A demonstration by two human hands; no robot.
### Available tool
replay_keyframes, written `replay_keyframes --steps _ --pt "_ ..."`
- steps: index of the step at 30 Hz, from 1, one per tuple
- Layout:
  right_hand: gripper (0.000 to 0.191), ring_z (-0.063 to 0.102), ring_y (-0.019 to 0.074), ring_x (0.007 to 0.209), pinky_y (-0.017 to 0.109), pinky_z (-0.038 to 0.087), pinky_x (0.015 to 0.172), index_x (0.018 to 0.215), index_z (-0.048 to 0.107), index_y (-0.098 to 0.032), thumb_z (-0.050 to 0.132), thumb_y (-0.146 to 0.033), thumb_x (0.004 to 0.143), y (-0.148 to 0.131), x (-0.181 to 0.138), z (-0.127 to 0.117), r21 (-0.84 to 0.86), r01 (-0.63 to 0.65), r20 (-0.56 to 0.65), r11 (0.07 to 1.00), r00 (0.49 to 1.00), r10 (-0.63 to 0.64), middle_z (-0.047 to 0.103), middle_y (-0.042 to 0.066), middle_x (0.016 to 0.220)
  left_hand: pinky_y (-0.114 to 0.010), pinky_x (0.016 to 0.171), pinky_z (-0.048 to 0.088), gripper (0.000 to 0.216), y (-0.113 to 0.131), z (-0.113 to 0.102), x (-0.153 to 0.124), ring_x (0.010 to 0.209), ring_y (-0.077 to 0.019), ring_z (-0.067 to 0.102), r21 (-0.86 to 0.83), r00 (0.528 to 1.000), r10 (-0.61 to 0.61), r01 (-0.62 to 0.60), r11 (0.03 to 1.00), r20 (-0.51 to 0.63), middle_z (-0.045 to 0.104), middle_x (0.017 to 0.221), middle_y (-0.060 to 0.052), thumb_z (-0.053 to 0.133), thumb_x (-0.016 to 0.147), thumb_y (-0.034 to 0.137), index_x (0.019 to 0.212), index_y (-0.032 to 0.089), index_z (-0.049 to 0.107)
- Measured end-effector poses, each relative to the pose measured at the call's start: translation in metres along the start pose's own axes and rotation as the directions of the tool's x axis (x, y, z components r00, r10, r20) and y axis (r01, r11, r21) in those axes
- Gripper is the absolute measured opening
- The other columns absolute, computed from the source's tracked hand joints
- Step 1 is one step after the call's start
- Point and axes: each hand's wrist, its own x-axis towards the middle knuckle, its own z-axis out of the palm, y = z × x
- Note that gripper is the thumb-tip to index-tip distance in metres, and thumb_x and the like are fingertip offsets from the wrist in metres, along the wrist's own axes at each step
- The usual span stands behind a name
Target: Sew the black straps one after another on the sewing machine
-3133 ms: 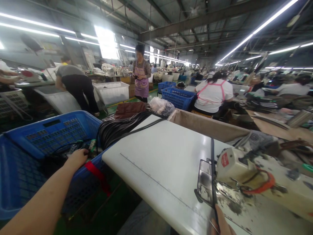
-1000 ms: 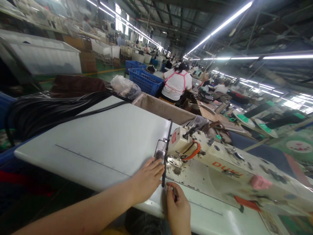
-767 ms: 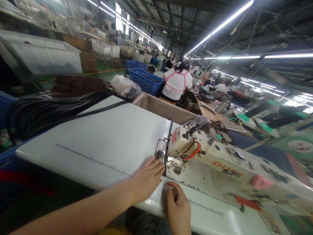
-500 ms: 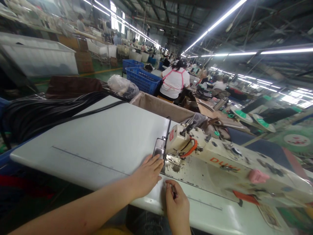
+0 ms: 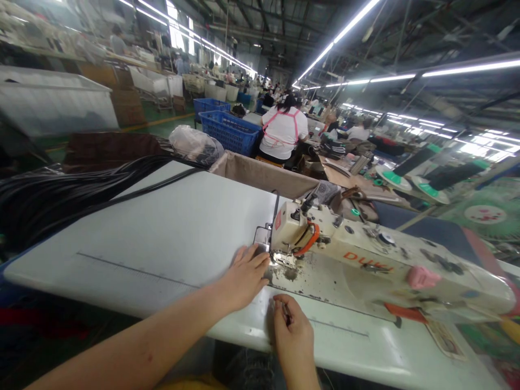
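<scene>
Two bare hands work at a smooth white table (image 5: pixel 162 227). Left hand (image 5: pixel 244 276) lies flat, fingers spread beside the cream sewing machine (image 5: pixel 365 265). Right hand (image 5: pixel 293 333) is curled, fingers pinching a thin dark strap (image 5: pixel 276 208) that runs under the machine's head.

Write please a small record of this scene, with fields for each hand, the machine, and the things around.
left hand: left hand lies flat on the white sewing table, fingers by the needle area
right hand: right hand pinches a small dark object, too small to identify
machine: cream industrial sewing machine with orange lettering
strap: narrow black strap runs behind the machine head
left side: heap of black straps
background: seated person in white shirt, blue plastic crate
</scene>
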Motion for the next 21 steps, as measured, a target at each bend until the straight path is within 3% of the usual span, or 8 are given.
replay_keyframes --steps 15,18,21 --pt "0.031 0.064 0.0197 0.068 0.029 0.047 0.069 0.09 0.073 -0.023 0.051 -0.045 0.093 -0.001 -0.004 0.004 0.047 -0.017 -0.034 0.999 0.999 0.018 0.073 0.001 0.077 -0.066 0.124 0.027 0.044 -0.002 -0.011 0.007 0.154 -0.0396 0.028 -0.017 0.998 -0.025 0.026 1.0 0.055 0.052 0.155 -0.008 0.056 0.101 0.036 0.143 0.024 0.055" --pt "0.033 0.064 0.0198 0.066 0.029 0.047 0.065 0.09 0.073 -0.023 0.052 -0.047 0.093 0.002 -0.004 0.004 0.039 0.001 -0.006 0.999 1.0 -0.001 0.073 0.002 0.075 -0.062 0.125 0.029 0.039 -0.008 -0.012 0.013 0.152 -0.0363 0.032 -0.069 0.998 -0.033 0.037 0.997 0.059 0.056 0.151 -0.007 0.057 0.1 0.03 0.138 0.025 0.061" --pt "0.031 0.064 0.0194 0.066 0.028 0.047 0.066 0.092 0.073 -0.023 0.052 -0.046 0.094 0.007 -0.006 0.006 0.051 0.012 -0.031 0.999 0.999 -0.01 0.072 0.001 0.074 -0.05 0.124 0.037 0.036 -0.021 -0.009 0.027 0.144 -0.0292 0.046 -0.144 0.997 -0.055 0.062 0.988 0.046 0.061 0.143 -0.008 0.055 0.098 0.021 0.132 0.023 0.066"
